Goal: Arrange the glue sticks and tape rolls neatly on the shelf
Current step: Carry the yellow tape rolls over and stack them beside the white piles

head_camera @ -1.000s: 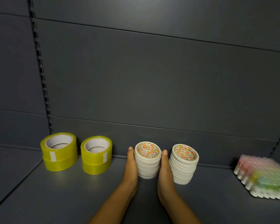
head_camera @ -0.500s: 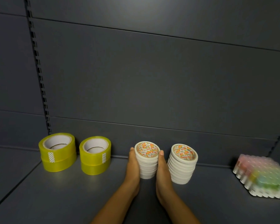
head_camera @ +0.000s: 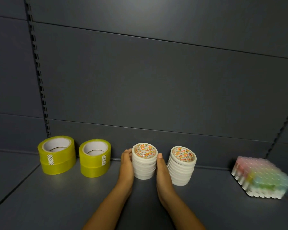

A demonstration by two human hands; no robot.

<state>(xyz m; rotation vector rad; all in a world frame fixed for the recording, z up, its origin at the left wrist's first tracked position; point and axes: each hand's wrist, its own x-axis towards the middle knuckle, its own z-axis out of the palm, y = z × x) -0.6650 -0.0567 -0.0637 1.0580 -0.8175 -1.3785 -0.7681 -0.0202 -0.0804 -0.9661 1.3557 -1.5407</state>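
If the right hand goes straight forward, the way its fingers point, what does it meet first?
Probably the shelf's back panel: the right hand points along the gap between the two white tape stacks. Depth is unclear.

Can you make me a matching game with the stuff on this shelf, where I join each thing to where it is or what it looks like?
Things:
1. left yellow tape stack
2. left white tape stack
3. right white tape stack
4. glue stick pack

Places:
A. far right on the shelf, pastel colours
B. between the left hand and the right hand
C. nearest the left end, see-through yellow
D. just right of the right hand, not held

Pairs: 1-C, 2-B, 3-D, 4-A
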